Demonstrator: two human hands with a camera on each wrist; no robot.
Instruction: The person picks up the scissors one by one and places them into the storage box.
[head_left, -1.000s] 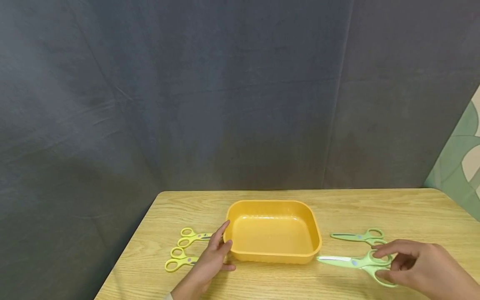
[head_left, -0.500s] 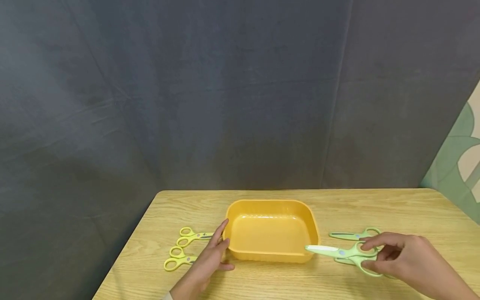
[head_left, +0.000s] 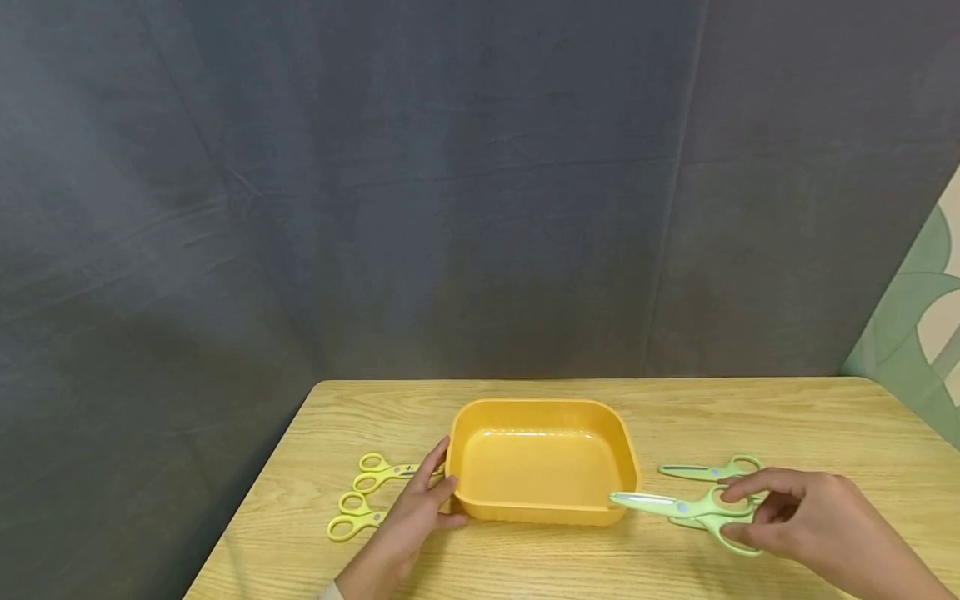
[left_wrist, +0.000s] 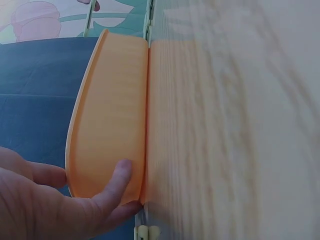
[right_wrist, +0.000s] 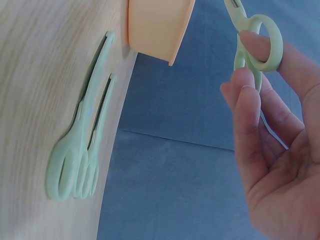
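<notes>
My right hand [head_left: 813, 517] pinches the handle loops of light green scissors [head_left: 678, 506], a fingertip through one loop. In the right wrist view these scissors are raised off the table, and in the head view their tip overlaps the front right corner of the yellow tray [head_left: 540, 507]. Two more green scissors lie beneath and behind: one pair [head_left: 690, 472] farther back, another [head_left: 693, 523] partly hidden by the held pair. At the tray's left side my left hand [head_left: 412, 512] rests with extended fingers, its thumb [left_wrist: 120, 175] against the outer wall.
Left of the tray lie two yellow scissors, one pair [head_left: 384, 475] behind the other [head_left: 356, 517], their blades partly behind the left hand. A wooden table [head_left: 757, 417] carries everything. A dark curtain [head_left: 480, 208] hangs behind, with a green patterned surface [head_left: 911, 333] at right.
My right hand has lifted the front green scissors and moved them left to the tray's corner, uncovering another pair below. The left hand has slid slightly left along the tray's side.
</notes>
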